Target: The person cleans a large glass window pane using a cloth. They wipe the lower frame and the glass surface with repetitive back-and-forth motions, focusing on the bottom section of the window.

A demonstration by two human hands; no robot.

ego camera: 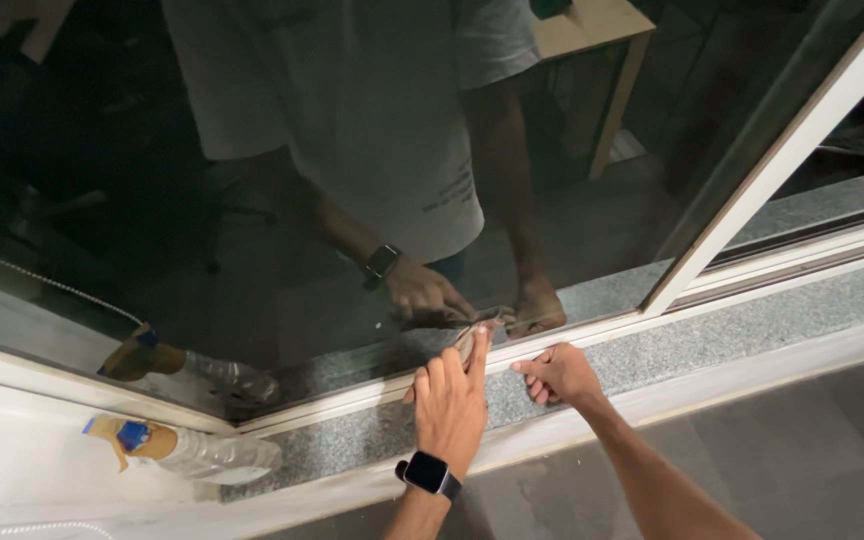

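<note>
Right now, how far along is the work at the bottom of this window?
Done: hard to tell; the glass is too dark and mirror-like to show cleaned parts. In hand: the left hand presses a small cloth on the glass by the bottom frame; the right hand rests on the stone sill. Left: the spray bottle lies unused.

You look down at a large dark window pane [152, 180] in a white frame [782, 150], its glass mirroring a dim room with a light wooden table [602, 40]. Below it runs a speckled grey granite sill [752, 330] with a pale edge, meeting a white ledge [22, 450] at the left. Under the sill, at lower right, the floor [812, 450] is plain grey and evenly lit.
</note>
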